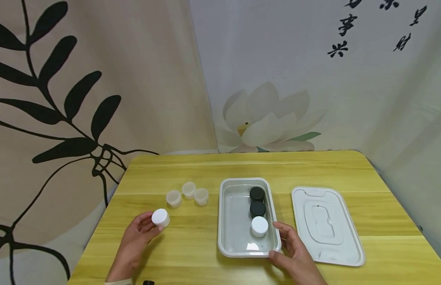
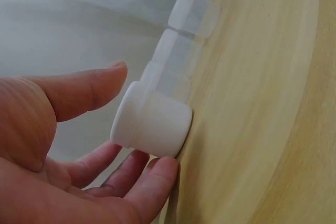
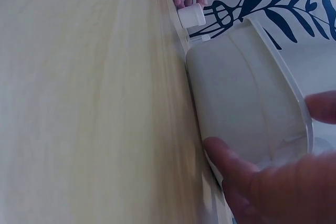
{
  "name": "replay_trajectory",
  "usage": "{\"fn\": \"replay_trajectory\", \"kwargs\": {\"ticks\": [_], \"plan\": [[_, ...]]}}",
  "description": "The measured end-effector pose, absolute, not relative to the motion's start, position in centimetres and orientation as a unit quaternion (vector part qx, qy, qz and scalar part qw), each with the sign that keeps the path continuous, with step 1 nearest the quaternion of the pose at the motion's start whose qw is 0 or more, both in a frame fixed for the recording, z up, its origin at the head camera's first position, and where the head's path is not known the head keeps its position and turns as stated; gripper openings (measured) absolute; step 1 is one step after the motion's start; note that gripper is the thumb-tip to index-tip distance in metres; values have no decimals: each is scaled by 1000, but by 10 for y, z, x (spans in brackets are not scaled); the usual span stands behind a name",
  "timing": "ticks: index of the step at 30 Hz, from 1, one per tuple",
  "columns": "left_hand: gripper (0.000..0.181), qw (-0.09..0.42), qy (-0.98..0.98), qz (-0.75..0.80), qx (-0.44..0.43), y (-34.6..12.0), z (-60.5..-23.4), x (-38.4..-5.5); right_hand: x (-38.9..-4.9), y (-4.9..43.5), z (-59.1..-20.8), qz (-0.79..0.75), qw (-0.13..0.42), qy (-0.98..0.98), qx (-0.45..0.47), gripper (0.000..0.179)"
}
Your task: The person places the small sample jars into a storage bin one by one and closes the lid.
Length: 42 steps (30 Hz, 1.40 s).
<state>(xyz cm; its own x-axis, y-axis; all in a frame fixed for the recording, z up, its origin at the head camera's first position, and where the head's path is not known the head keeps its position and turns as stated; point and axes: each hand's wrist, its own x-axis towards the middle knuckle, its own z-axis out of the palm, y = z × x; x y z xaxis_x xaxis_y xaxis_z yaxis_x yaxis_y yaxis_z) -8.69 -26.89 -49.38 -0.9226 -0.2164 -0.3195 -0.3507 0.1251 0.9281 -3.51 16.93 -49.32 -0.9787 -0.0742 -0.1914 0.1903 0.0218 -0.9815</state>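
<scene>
My left hand (image 1: 138,234) is at a small white lidded jar (image 1: 160,218) that sits on the table. In the left wrist view its fingertips touch or nearly touch the jar's lower side, while the thumb stands apart from it. My right hand (image 1: 295,253) holds the near right corner of a rectangular white plastic box (image 1: 227,245), thumb at the front wall and fingers along the right side. Inside the box, two black-lidded jars (image 1: 257,201) and a white-lidded jar (image 1: 259,226) stand in a row along the right.
Three translucent small jars (image 1: 173,198) cluster beyond my left hand. The box's white lid (image 1: 320,217) lies flat to the right. A small black object (image 1: 148,282) peeks in at the bottom edge. Printed curtains (image 1: 153,79) hang behind the wooden table (image 1: 192,245).
</scene>
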Motion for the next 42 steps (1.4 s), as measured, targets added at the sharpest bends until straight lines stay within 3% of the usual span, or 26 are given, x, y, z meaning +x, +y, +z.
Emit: {"fn": "replay_trajectory", "kwargs": {"ticks": [25, 42], "plan": [[66, 28, 761, 620, -189, -260, -502, -98, -33, 165, -492, -743, 109, 657, 68, 75], [58, 38, 814, 575, -73, -223, -437, -103, -34, 167, -492, -721, 94, 685, 52, 72]]}}
